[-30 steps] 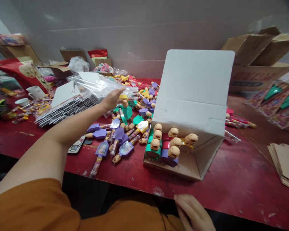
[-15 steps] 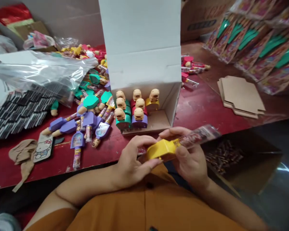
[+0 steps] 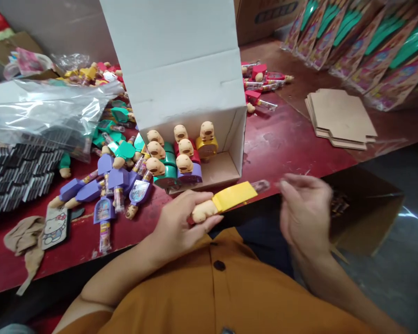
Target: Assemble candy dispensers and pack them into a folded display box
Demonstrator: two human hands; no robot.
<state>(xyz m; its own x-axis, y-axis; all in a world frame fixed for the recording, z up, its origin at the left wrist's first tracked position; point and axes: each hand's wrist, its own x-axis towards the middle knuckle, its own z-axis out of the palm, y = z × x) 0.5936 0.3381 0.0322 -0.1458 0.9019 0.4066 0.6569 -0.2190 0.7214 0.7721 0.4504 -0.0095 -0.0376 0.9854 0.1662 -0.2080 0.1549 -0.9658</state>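
My left hand (image 3: pixel 177 218) is closed round the tan animal-figure end of a yellow plastic toy (image 3: pixel 235 195), just in front of the open white box. A clear tube (image 3: pixel 261 186) sticks out at the toy's far end. To the right of that tube, apart from it, is my right hand (image 3: pixel 306 213); its fingers are curled and smeared by motion, so I cannot tell whether they hold anything. Inside the white box (image 3: pixel 226 164), several like toys stand with their animal heads up: green ones (image 3: pixel 165 175), a purple one (image 3: pixel 191 174), red ones and a yellow one (image 3: pixel 207 146).
Loose purple toys (image 3: pixel 76 189) and green toys (image 3: pixel 125 150) lie to the left, beside a plastic bag (image 3: pixel 55 106) and a phone (image 3: pixel 55 227). Flat cardboard pieces (image 3: pixel 341 116) are stacked at right, before bagged packs (image 3: pixel 362 51). A carton (image 3: pixel 372 213) stands below the table edge.
My right hand has come off the toy and moved right. The toy has turned in my left hand, which now grips its figure end. The view has shifted, so the box appears further left.
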